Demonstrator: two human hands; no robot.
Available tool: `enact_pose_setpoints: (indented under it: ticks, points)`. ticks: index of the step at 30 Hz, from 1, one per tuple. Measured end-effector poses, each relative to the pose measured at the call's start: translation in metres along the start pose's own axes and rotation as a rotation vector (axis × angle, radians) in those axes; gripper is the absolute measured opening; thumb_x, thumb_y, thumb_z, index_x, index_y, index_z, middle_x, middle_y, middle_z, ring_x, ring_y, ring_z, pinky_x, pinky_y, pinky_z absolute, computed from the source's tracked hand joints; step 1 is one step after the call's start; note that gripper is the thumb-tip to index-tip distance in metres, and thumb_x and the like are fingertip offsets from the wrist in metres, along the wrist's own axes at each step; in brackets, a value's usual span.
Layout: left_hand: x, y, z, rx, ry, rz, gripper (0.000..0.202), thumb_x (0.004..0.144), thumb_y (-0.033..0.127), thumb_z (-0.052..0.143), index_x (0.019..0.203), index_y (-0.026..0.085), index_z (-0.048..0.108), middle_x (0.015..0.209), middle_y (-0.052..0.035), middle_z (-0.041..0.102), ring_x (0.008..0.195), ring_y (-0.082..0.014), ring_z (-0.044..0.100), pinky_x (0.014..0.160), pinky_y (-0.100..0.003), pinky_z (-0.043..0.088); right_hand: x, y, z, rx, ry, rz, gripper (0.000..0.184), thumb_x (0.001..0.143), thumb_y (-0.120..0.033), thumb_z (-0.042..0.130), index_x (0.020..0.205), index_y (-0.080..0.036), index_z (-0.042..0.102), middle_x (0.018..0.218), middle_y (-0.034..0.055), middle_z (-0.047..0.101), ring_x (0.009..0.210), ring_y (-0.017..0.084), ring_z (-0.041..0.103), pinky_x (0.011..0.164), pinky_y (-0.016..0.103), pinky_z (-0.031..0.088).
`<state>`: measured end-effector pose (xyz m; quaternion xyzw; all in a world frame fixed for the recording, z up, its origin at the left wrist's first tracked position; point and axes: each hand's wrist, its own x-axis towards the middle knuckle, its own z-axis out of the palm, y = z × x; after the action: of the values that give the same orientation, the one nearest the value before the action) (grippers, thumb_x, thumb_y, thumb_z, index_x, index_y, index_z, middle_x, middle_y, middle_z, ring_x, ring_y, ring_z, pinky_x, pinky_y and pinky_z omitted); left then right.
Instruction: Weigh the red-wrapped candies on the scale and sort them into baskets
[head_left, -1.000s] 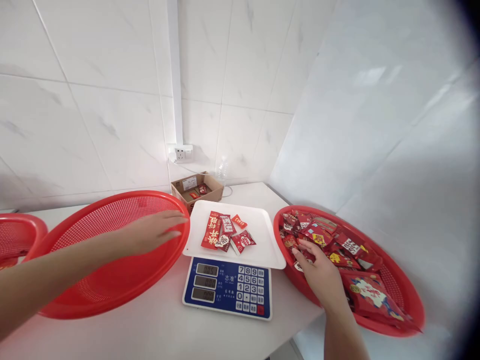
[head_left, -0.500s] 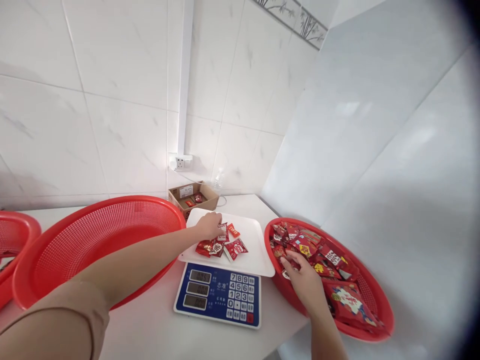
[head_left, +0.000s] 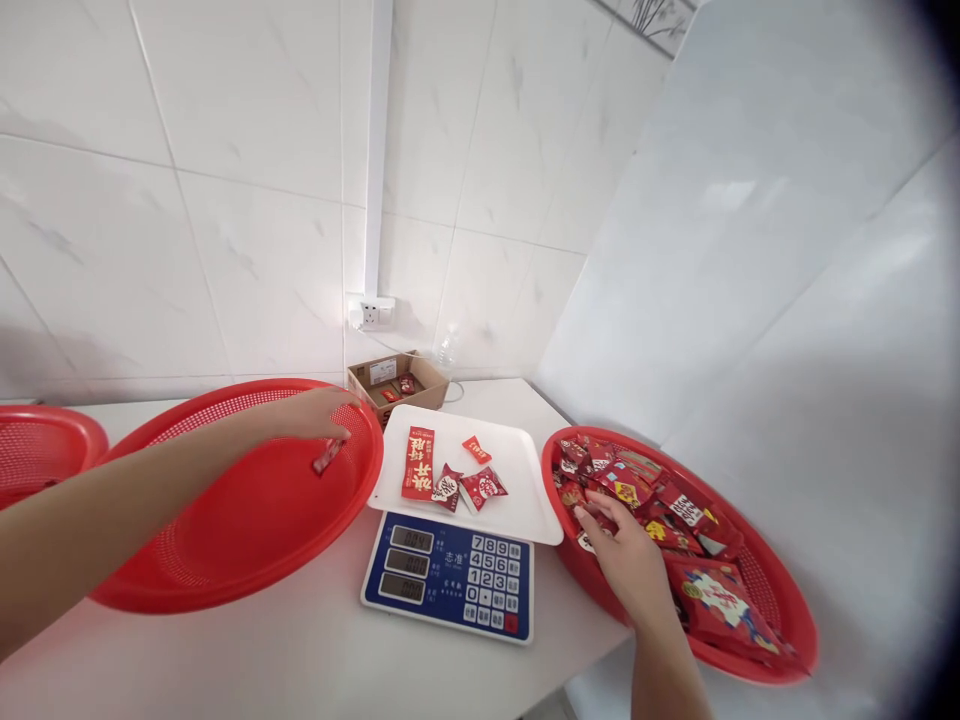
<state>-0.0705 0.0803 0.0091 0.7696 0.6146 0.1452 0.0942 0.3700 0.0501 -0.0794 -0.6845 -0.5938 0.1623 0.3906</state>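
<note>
My left hand (head_left: pixel 319 412) reaches over the big red basket (head_left: pixel 225 555) on the left, its fingers pinching a small dark-red snack packet (head_left: pixel 328 456). My right hand (head_left: pixel 626 550) rests at the near-left rim of the right red basket (head_left: pixel 795 620), which holds several red snack packets (head_left: pixel 686 510). Its thumb and fingers are apart, touching the packets beneath, with no packet clearly gripped. Between the hands, the white weighing tray (head_left: pixel 517 500) carries a long red packet (head_left: pixel 418 463), two dark-red packets (head_left: pixel 481 487) and a small orange-red one (head_left: pixel 476 449).
The blue scale panel (head_left: pixel 450 578) sits in front of the tray. Behind it stands a cardboard box (head_left: pixel 420 385) with a few packets, beside a clear bottle (head_left: pixel 448 345). Another red basket (head_left: pixel 52 440) is at far left. A socket (head_left: pixel 371 313) is on the tiled wall.
My left hand has moved left from the tray to over the left basket, taking a small packet along. The long red packet is now uncovered. My right hand stays at the right basket.
</note>
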Motion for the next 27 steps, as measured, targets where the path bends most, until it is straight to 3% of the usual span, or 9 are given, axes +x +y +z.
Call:
enact_pose_setpoints:
  ticks: [2, 4, 6, 8, 12, 15, 21, 27]
  points:
    - [0.001, 0.005, 0.006, 0.029, -0.090, 0.111, 0.035, 0.087, 0.030, 0.061, 0.120, 0.019, 0.058, 0.134, -0.0102, 0.055, 0.124, -0.0268, 0.050, 0.104, -0.052, 0.039, 0.000, 0.001, 0.001, 0.001, 0.017, 0.008, 0.052, 0.074, -0.057, 0.054, 0.110, -0.021, 0.064, 0.116, 0.0107, 0.067, 0.105, 0.030, 0.062, 0.089, 0.044, 0.046]
    - [0.007, 0.020, 0.018, 0.042, -0.182, 0.219, 0.043, 0.085, 0.023, 0.060, 0.128, 0.024, 0.054, 0.145, -0.0076, 0.046, 0.136, -0.0282, 0.038, 0.110, -0.049, 0.032, 0.001, 0.000, 0.001, -0.003, 0.026, 0.013, 0.052, 0.073, -0.057, 0.054, 0.109, -0.021, 0.064, 0.116, 0.0103, 0.067, 0.105, 0.029, 0.062, 0.089, 0.043, 0.046]
    - [0.016, 0.039, 0.032, 0.055, -0.266, 0.310, 0.058, 0.080, 0.015, 0.059, 0.135, 0.029, 0.048, 0.150, -0.0026, 0.042, 0.141, -0.0278, 0.029, 0.113, -0.044, 0.029, 0.000, 0.000, 0.001, -0.005, 0.025, 0.015, 0.051, 0.073, -0.057, 0.055, 0.108, -0.021, 0.065, 0.115, 0.0098, 0.068, 0.104, 0.029, 0.062, 0.088, 0.043, 0.047]
    - [0.026, 0.056, 0.045, 0.076, -0.348, 0.389, 0.067, 0.074, 0.011, 0.061, 0.135, 0.033, 0.047, 0.148, 0.0001, 0.045, 0.141, -0.0268, 0.029, 0.112, -0.040, 0.030, 0.000, -0.001, 0.001, -0.004, 0.020, 0.014, 0.051, 0.073, -0.057, 0.055, 0.107, -0.021, 0.066, 0.113, 0.0098, 0.068, 0.103, 0.029, 0.062, 0.089, 0.043, 0.046]
    - [0.042, 0.077, 0.057, 0.162, -0.433, 0.479, 0.040, 0.078, 0.023, 0.066, 0.117, 0.023, 0.061, 0.128, -0.0070, 0.061, 0.134, -0.0283, 0.040, 0.108, -0.051, 0.031, -0.001, -0.001, 0.000, 0.001, 0.011, 0.008, 0.049, 0.074, -0.056, 0.055, 0.107, -0.021, 0.066, 0.114, 0.0092, 0.068, 0.106, 0.029, 0.061, 0.093, 0.045, 0.044]
    - [0.047, 0.082, 0.054, 0.242, -0.385, 0.476, 0.029, 0.083, 0.031, 0.063, 0.108, 0.016, 0.062, 0.118, -0.0086, 0.062, 0.121, -0.0271, 0.050, 0.106, -0.054, 0.031, -0.002, -0.003, -0.001, 0.006, 0.001, 0.021, 0.048, 0.074, -0.055, 0.055, 0.107, -0.021, 0.066, 0.114, 0.0091, 0.068, 0.107, 0.029, 0.060, 0.094, 0.044, 0.043]
    - [0.037, 0.081, 0.034, 0.337, -0.197, 0.359, 0.026, 0.076, 0.013, 0.054, 0.101, 0.018, 0.060, 0.105, -0.0122, 0.065, 0.102, -0.0288, 0.059, 0.091, -0.043, 0.042, -0.002, -0.006, -0.001, 0.024, -0.014, 0.048, 0.050, 0.074, -0.056, 0.055, 0.109, -0.021, 0.064, 0.115, 0.0100, 0.067, 0.108, 0.029, 0.059, 0.095, 0.044, 0.042]
    - [0.010, 0.052, 0.004, 0.343, -0.103, 0.120, 0.044, 0.077, 0.025, 0.050, 0.121, 0.021, 0.050, 0.097, -0.0095, 0.068, 0.080, -0.0289, 0.065, 0.068, -0.038, 0.048, -0.002, -0.005, -0.001, 0.022, 0.007, 0.020, 0.048, 0.074, -0.055, 0.054, 0.106, -0.021, 0.065, 0.112, 0.0101, 0.068, 0.106, 0.029, 0.060, 0.093, 0.044, 0.043]
